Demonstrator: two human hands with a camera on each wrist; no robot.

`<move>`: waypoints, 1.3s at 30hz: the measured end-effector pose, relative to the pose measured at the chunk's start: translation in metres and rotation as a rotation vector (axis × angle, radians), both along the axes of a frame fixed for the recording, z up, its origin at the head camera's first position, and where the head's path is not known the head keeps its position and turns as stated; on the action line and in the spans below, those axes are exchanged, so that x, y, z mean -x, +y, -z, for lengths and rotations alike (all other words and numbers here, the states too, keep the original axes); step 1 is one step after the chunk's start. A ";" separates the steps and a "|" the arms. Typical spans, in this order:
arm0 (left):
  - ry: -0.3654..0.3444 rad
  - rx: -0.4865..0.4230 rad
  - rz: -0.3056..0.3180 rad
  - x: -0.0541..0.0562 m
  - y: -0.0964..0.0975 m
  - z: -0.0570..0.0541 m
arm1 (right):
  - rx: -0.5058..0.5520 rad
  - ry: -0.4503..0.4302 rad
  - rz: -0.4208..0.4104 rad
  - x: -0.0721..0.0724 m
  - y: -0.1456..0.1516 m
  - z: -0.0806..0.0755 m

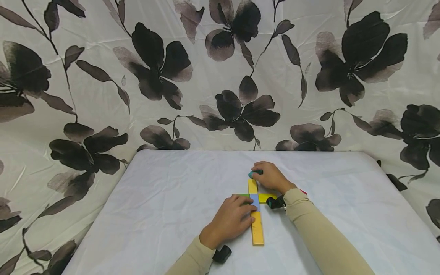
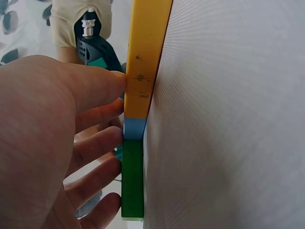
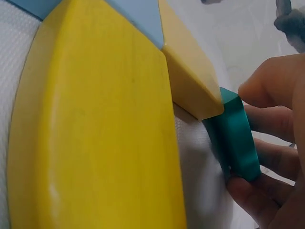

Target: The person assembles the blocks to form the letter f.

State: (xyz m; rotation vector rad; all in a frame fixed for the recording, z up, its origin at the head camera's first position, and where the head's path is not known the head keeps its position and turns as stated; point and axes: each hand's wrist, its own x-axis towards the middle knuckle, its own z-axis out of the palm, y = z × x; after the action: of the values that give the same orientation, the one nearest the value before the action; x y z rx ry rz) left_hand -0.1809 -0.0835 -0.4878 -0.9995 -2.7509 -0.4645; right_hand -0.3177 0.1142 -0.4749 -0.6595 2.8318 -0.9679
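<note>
Teal block (image 3: 242,138), right of centre in the right wrist view, is pinched in my right hand (image 1: 272,176), just beside the upper orange block (image 1: 252,187). At the head view's lower centre, my left hand (image 1: 228,217), fingers loosely spread, touches the green block (image 2: 132,179) and lower orange block (image 1: 258,233).

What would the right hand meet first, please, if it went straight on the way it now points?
Beyond the teal block it holds, the right hand seems to have a free way leftward over the white cloth in the head view, though its height above the cloth is unclear.
</note>
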 end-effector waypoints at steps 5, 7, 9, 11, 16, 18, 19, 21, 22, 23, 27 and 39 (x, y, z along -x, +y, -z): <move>-0.004 0.005 0.000 0.000 0.000 0.000 | -0.002 0.005 0.011 0.000 0.001 0.001; -0.006 0.007 -0.001 0.001 0.000 0.000 | -0.006 0.010 0.017 0.000 0.001 0.001; -0.008 0.009 -0.002 0.001 0.000 0.000 | -0.007 0.013 0.023 0.000 0.001 0.001; -0.008 0.011 -0.002 0.001 0.000 0.000 | -0.004 0.010 0.030 0.000 0.001 0.001; 0.000 0.011 -0.004 0.001 0.000 0.000 | 0.023 -0.005 0.047 0.000 0.000 0.001; 0.001 0.011 -0.005 0.001 0.000 0.000 | 0.032 -0.006 0.047 0.000 0.000 0.001; -0.002 0.010 -0.006 0.000 0.000 0.000 | 0.036 -0.006 0.046 0.000 0.000 0.002; -0.006 0.011 -0.008 0.000 0.000 -0.001 | 0.042 -0.008 0.044 0.000 0.000 0.002; -0.009 0.011 -0.010 0.000 0.001 -0.001 | 0.045 -0.010 0.044 0.001 0.000 0.003; -0.012 0.011 -0.011 0.000 0.001 -0.001 | 0.048 -0.012 0.045 0.001 0.000 0.003; -0.018 0.008 -0.012 0.001 0.001 0.000 | 0.059 -0.021 0.050 0.000 0.000 0.002; -0.008 0.006 -0.005 0.001 0.000 0.001 | 0.081 -0.028 0.054 -0.002 0.001 0.002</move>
State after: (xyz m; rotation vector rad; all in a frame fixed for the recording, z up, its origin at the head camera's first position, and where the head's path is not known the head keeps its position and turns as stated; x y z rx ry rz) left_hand -0.1818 -0.0832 -0.4891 -0.9940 -2.7627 -0.4608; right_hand -0.3159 0.1156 -0.4767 -0.5752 2.8127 -1.0973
